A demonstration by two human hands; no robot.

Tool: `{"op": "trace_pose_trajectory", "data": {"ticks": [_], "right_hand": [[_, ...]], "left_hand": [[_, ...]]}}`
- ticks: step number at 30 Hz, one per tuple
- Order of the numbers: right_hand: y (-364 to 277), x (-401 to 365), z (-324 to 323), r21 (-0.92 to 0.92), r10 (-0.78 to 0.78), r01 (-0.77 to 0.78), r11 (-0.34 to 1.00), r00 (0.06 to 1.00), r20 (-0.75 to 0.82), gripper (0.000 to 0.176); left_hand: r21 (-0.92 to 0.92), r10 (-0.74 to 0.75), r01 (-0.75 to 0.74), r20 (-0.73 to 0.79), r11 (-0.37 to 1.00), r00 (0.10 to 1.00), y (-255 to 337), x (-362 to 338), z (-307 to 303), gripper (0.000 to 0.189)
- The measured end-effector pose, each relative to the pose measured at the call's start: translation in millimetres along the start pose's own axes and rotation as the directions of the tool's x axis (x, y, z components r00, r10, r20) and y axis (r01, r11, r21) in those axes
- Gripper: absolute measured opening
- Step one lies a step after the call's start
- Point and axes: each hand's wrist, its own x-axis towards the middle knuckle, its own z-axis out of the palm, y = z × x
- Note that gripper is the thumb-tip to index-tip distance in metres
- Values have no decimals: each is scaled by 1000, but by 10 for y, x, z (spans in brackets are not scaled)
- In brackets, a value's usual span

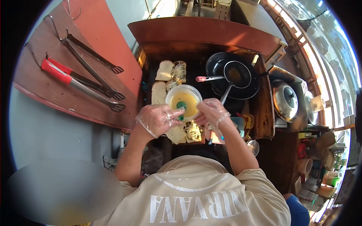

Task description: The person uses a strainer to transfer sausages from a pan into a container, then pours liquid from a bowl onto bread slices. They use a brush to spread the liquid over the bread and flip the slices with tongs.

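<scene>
A round clear tub (190, 89) of yellowish liquid is held over the dark cooking surface. My left hand (159, 117), in a clear plastic glove, is at its left side, with fingers closed on a green utensil (181, 107) that dips into the liquid. My right hand (212, 112), also gloved, grips the tub's right rim. Behind and left of the tub lie bread slices (164, 71), beside slices with shredded topping (179, 72). Nearer me are another slice (176, 135) and a topped one (193, 132), partly under the tub and hands.
Two black pans (236, 74) stand to the right, with pink-tipped tongs (206, 78) across them. Several tongs (81, 81) hang on the red panel at left. A lidded metal pot (284, 100) is farther right. A blurred round shape (64, 192) fills the lower left.
</scene>
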Motion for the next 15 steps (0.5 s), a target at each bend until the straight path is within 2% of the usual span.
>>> {"op": "trace_pose_trajectory", "data": {"ticks": [2, 3, 5, 6, 8, 9, 10, 12, 14, 15], "right_hand": [[51, 162, 61, -21, 17, -17, 1000, 1000, -12, 30], [57, 213, 81, -56, -2, 1, 998, 1000, -22, 31], [90, 340, 116, -102, -1, -5, 995, 998, -62, 32], [106, 402, 125, -95, 5, -12, 995, 998, -65, 32], [167, 528, 137, -198, -23, -1, 980, 993, -120, 31], [245, 620, 146, -184, -9, -15, 983, 992, -130, 31], [339, 723, 150, -169, -36, 12, 985, 989, -144, 31], [367, 805, 156, -156, -58, 31, 987, 984, -169, 31], [357, 848, 163, -182, -79, 47, 982, 982, -174, 27], [357, 850, 184, -123, -95, 72, 990, 977, -189, 28]], "left_hand": [[79, 3, -1, -27, 997, 1000, -108, -16, 105, 30], [70, 6, -4, -26, 998, 1000, -150, 3, 176, 30], [70, -130, 148, -222, 986, 966, -233, 54, 321, 17], [66, -129, 146, -214, 987, 968, -319, 70, 383, 17], [184, -188, 248, -293, 951, 937, -501, 136, 475, 11], [211, -162, 200, -184, 957, 970, -542, 177, 530, 10], [201, -160, 192, -167, 961, 973, -594, 210, 570, 10], [201, -86, 167, -359, 965, 929, -710, 291, 628, 10], [217, -59, 144, -358, 965, 932, -796, 334, 645, 11], [188, -84, 138, -269, 972, 959, -799, 327, 700, 10]]}}
